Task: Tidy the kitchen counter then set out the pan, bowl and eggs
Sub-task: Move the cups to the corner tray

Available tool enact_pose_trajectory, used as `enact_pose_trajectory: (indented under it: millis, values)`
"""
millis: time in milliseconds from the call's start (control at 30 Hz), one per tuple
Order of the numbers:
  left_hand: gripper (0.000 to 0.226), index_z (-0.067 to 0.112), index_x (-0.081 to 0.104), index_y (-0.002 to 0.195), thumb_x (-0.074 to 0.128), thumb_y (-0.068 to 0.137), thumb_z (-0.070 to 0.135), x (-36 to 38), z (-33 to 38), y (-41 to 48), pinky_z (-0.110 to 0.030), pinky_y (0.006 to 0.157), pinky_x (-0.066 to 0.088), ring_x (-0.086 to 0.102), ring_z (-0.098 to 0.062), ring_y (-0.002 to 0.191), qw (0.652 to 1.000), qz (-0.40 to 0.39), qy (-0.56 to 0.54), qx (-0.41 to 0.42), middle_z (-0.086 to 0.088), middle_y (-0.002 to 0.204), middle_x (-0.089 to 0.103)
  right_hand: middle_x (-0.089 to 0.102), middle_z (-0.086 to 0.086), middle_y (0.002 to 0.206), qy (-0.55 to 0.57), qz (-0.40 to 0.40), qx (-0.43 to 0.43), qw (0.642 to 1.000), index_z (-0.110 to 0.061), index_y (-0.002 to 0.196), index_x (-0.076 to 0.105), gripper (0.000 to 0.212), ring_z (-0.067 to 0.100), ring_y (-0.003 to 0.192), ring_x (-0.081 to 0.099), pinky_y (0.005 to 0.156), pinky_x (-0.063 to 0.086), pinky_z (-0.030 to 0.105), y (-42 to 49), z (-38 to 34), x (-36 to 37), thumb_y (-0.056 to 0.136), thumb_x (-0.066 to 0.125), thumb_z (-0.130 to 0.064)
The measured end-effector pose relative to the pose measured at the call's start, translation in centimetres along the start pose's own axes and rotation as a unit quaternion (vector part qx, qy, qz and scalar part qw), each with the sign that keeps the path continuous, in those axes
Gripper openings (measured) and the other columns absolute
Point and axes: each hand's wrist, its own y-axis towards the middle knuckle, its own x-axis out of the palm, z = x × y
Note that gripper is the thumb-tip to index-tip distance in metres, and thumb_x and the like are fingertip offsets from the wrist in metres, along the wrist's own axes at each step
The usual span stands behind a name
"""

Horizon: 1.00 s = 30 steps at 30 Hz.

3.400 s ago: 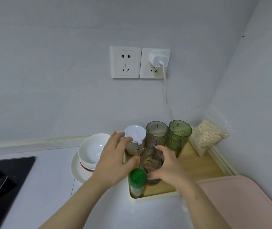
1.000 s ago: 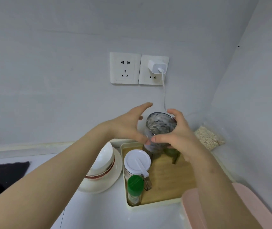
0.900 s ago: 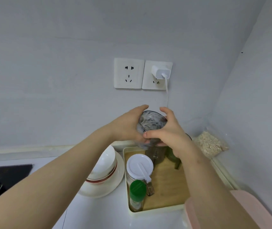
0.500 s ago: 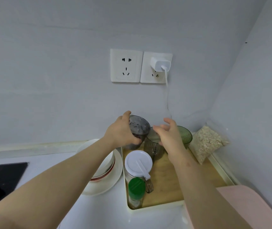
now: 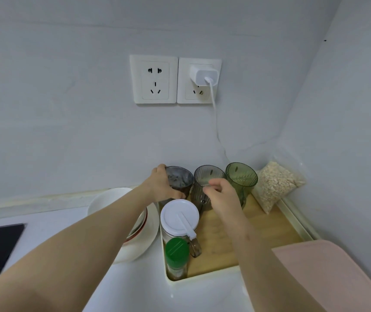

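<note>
Left hand grips the dark glass, now lowered to the rear of the tray; right hand has released it and hangs loose-fingered and empty. Tidying is judged unfinished.

Left hand gripping dark cup on tray, right hand before grey cup, green cup alongside

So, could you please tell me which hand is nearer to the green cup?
Right. The right hand sits just left of the green cup, by the grey cup; the left hand grips the dark glass further left.
</note>
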Motion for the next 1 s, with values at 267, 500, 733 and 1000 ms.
enact_pose_trajectory:
  millis: [267,500,733,1000]
  values:
    - [0.097,0.002,0.022,0.139,0.082,0.067,0.027,1.0,-0.9,0.3,-0.036,0.103,0.040,0.038,-0.027,0.127,0.999,-0.012,-0.024,-0.034,-0.013,0.138,0.031,0.053,-0.004,0.111,-0.096,-0.031,-0.020,0.995,-0.013,0.120,0.055,0.028,0.007,0.090,0.048,0.079,0.033,0.020,-0.1,0.0,0.1,0.093,0.049,-0.014]
    - [0.100,0.016,0.014,0.145,0.080,0.071,0.025,-0.3,-0.4,0.0,-0.045,0.096,0.048,0.041,-0.031,0.125,0.990,-0.061,-0.095,-0.088,-0.010,0.140,0.030,0.053,-0.011,0.087,-0.131,-0.035,-0.038,0.990,-0.014,0.109,0.059,0.020,0.001,0.073,0.050,0.062,0.038,0.015,0.0,-0.1,0.0,0.093,0.047,-0.015]
    - [0.081,0.018,0.024,0.143,0.073,0.079,0.031,-1.0,0.3,-0.8,-0.043,0.097,0.048,0.043,-0.032,0.122,0.993,-0.059,-0.080,-0.068,-0.012,0.139,0.033,0.054,0.000,0.113,-0.144,-0.014,-0.053,0.988,-0.014,0.119,0.057,0.027,0.009,0.092,0.048,0.079,0.034,0.020,-0.3,-0.6,-0.2,0.093,0.049,-0.016]
    - [0.061,0.013,0.033,0.141,0.060,0.088,0.025,-1.5,1.3,-5.4,-0.030,0.104,0.031,0.039,-0.027,0.128,0.997,0.065,-0.030,0.031,-0.010,0.145,0.026,0.054,-0.001,0.115,-0.142,-0.048,-0.060,0.987,-0.026,0.110,0.051,0.023,0.006,0.086,0.052,0.065,0.039,0.015,-5.7,0.3,0.9,0.088,0.057,-0.024]
